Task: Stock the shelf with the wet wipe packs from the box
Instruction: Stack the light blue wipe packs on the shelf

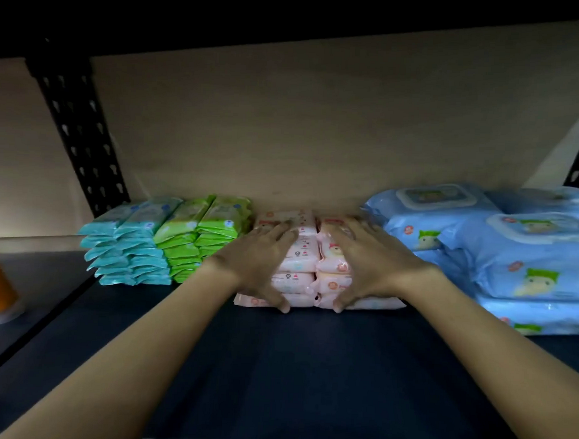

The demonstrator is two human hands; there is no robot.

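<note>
No wording can be read on any pack: the pink wet wipe packs (298, 253) carry small red marks and icons too blurred to make out, and the large blue packs (527, 255) show a green cartoon figure and round red badges, equally illegible

Teal packs (126, 244), lime-green packs (200, 234), pale pink packs (299, 253) — light blue packs (527, 258) with green cartoon figures, dark navy shelf (307, 371)
</note>
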